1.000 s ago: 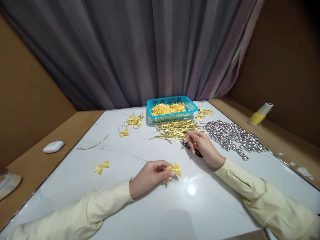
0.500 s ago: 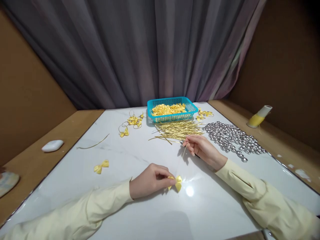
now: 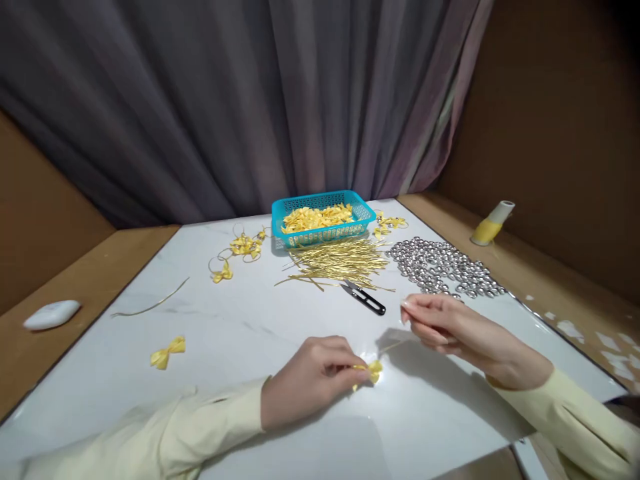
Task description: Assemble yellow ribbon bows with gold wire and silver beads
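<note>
My left hand [image 3: 317, 377] pinches a yellow ribbon bow [image 3: 374, 371] low over the white table, its thumb and forefinger hiding the near part of it. From the bow a thin gold cord [image 3: 393, 347] runs up to the right, toward the closed fingers of my right hand [image 3: 465, 333]; the cord's far end is hidden. Beyond the hands lies a pair of black thread snips [image 3: 367, 298], beside a pile of gold cords [image 3: 340, 262]. Another yellow bow [image 3: 168, 353] rests on the table at the left.
A blue basket [image 3: 325, 235] of yellow bows stands at the back. Silver beads [image 3: 445, 267] spread to the right. Bows with cord loops [image 3: 245, 245] lie back left, near a single cord [image 3: 153, 303]. A spool of yellow thread [image 3: 487, 230] and a white case [image 3: 52, 315] are at the sides.
My right hand has moved right and toward me, away from the gold cords, uncovering the snips. The cord now stretches between it and the bow. The view has shifted right.
</note>
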A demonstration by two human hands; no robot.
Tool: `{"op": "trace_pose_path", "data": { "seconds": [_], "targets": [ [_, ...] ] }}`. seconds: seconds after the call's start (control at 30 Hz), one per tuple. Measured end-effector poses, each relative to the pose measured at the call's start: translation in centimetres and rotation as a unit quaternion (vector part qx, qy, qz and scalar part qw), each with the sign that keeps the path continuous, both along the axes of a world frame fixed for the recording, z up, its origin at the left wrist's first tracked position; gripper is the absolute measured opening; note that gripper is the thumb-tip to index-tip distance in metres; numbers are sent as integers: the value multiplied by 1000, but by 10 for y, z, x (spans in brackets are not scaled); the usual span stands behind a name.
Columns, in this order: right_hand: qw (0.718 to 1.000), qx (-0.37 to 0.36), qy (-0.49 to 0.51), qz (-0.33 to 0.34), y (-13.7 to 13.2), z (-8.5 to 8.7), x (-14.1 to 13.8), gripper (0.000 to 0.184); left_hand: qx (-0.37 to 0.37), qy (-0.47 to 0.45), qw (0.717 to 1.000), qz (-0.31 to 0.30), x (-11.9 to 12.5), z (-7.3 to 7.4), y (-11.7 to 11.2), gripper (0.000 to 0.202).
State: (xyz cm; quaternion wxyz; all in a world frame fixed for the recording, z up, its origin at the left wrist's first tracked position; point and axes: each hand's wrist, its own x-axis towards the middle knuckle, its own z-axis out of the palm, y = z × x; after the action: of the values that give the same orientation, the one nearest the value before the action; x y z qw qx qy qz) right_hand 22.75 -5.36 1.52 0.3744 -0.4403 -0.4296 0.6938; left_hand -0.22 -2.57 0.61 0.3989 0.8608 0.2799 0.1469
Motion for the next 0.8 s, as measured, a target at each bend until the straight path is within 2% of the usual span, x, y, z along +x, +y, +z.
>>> {"op": "trace_pose_path", "data": {
  "seconds": [0.1,0.17,0.23,0.33,0.43,0.53,0.63,0.73,0.8],
  "targets": [
    [994,-12,-59,-90,-23,1,23,24,162,-20,978,-134,42,-1,3,21],
    [984,11,-104,-146,-32,-1,39,23,296,-18,933,-204,69,-5,8,20],
    [972,48,-139,-186,-33,-5,54,25,411,-8,883,-227,92,-11,15,21],
    [955,93,-200,-199,-25,-13,74,29,492,3,839,-231,115,-25,23,25],
    [926,137,-312,-160,-11,-16,88,27,524,14,828,-202,129,-38,27,24],
    [862,192,-452,-124,6,-13,94,25,535,20,829,-165,139,-46,29,25],
    [806,229,-538,-89,22,-7,93,23,524,19,838,-149,146,-49,28,26],
    [786,232,-572,-37,36,0,88,15,487,21,859,-154,150,-49,26,22],
    [789,206,-578,1,43,3,86,12,451,29,876,-167,152,-50,25,18]
  ]
}}
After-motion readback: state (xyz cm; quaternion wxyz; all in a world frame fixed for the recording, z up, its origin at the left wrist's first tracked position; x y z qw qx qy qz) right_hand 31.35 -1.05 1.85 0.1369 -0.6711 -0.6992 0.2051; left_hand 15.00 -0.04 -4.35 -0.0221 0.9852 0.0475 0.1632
